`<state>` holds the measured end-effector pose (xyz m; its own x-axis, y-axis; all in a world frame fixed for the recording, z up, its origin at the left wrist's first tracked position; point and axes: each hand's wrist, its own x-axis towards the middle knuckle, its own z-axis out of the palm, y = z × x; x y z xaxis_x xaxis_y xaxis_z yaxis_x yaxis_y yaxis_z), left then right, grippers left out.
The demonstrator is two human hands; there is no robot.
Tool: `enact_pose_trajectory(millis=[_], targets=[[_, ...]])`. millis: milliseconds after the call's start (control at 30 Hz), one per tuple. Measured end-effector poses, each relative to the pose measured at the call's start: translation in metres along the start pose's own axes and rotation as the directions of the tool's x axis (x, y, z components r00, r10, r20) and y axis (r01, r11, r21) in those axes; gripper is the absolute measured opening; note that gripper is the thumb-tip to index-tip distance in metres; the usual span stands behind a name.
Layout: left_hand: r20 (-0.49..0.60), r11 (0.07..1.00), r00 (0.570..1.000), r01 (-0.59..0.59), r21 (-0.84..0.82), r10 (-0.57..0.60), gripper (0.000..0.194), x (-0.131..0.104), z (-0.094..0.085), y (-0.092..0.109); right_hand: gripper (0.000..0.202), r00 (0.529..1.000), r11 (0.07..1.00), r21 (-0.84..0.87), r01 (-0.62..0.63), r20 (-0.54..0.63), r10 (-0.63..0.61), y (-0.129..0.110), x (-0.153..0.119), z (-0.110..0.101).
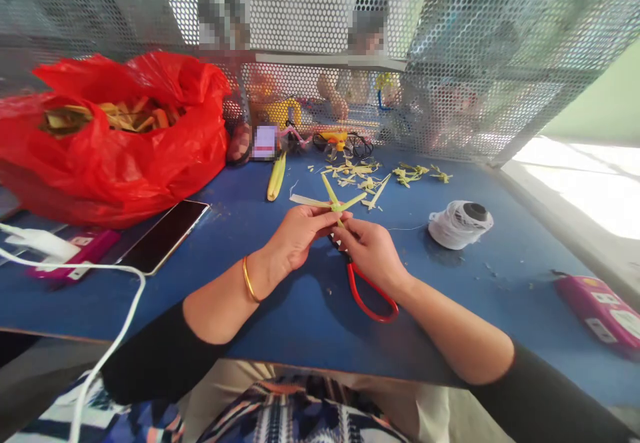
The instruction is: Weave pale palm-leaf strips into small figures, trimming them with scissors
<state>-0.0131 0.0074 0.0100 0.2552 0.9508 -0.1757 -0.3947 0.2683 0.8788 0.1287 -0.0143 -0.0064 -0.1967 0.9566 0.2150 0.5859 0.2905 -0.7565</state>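
My left hand (305, 230) pinches a folded piece of pale green leaf strips (336, 206), whose pointed ends stick out in several directions. Fingers of my right hand (370, 246) close on the lower part of the same piece, close beside the left fingertips. Below the hands, scissors with red handles (373, 303) lie on the blue table (300, 316), their blades partly hidden by my right hand. A spool of white thread (460, 224) stands to the right, and a thin thread runs from it toward my right hand.
A red plastic bag (150, 156) of leaf strips fills the left, near a phone (167, 236) and a white cable (135, 296). Leaf scraps (357, 173) and a yellow-green stalk (277, 176) lie ahead. Behind stands a perforated metal screen (310, 16); a purple box (600, 313) sits right.
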Motion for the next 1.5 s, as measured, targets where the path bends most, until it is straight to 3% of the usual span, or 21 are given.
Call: enact_pose_trajectory(millis=[233, 400, 500, 567, 633, 800, 933, 1067, 1167, 1300, 1367, 1500], targets=[[-0.082, 0.998, 0.996, -0.023, -0.056, 0.018, 0.020, 0.001, 0.002, -0.003, 0.035, 0.985, 0.985, 0.069, 0.156, 0.062, -0.161, -0.004, 0.001, -0.005], [-0.105, 0.998, 0.994, 0.005, -0.064, -0.012, 0.012, 0.001, 0.000, 0.000, 0.034, 0.949, 0.947, -0.094, 0.307, 0.105, -0.298, -0.007, -0.001, -0.009], [-0.054, 0.998, 0.998, 0.040, -0.053, -0.042, 0.006, 0.001, -0.002, 0.008, 0.035, 0.931, 0.892, -0.297, 0.340, -0.029, -0.364, -0.006, 0.000, -0.016], [-0.031, 0.996, 0.997, 0.069, -0.058, -0.071, 0.004, 0.000, -0.003, 0.012, 0.030, 0.896, 0.867, -0.409, 0.285, -0.209, -0.393, -0.002, 0.003, -0.021], [-0.029, 0.995, 0.996, 0.084, -0.062, -0.086, 0.008, -0.001, -0.004, 0.014, 0.022, 0.869, 0.859, -0.447, 0.249, -0.289, -0.402, 0.002, 0.008, -0.024], [-0.100, 0.995, 0.995, 0.036, 0.090, -0.026, 0.011, 0.000, -0.005, 0.006, 0.029, 0.919, 0.855, -0.411, 0.316, -0.089, -0.383, 0.006, 0.012, -0.021], [-0.097, 0.977, 0.995, 0.024, 0.213, -0.003, 0.008, 0.004, -0.007, 0.003, 0.036, 0.906, 0.847, -0.392, 0.360, -0.070, -0.418, 0.001, 0.005, -0.018], [-0.119, 0.975, 0.992, 0.075, 0.209, -0.051, 0.004, 0.007, -0.007, 0.007, 0.036, 0.898, 0.853, -0.339, 0.398, -0.048, -0.438, -0.005, 0.001, -0.020], [-0.142, 0.979, 0.988, 0.084, 0.184, -0.058, 0.005, 0.007, -0.008, 0.010, 0.038, 0.929, 0.901, -0.259, 0.347, -0.036, -0.368, -0.007, 0.003, -0.023], [-0.066, 0.976, 0.992, 0.118, 0.185, -0.107, 0.008, 0.005, -0.010, 0.015, 0.044, 0.999, 0.999, 0.042, 0.031, -0.020, -0.030, 0.000, 0.014, -0.028], [-0.021, 0.968, 0.989, 0.148, 0.201, -0.147, 0.017, 0.003, -0.010, 0.015, 0.047, 0.994, 0.967, 0.234, -0.106, -0.009, 0.111, 0.005, 0.020, -0.029], [0.030, 0.943, 0.984, 0.161, 0.291, -0.177, 0.021, 0.000, -0.006, 0.011, 0.039, 0.977, 0.797, 0.569, -0.202, 0.054, 0.209, 0.010, 0.024, -0.024]])
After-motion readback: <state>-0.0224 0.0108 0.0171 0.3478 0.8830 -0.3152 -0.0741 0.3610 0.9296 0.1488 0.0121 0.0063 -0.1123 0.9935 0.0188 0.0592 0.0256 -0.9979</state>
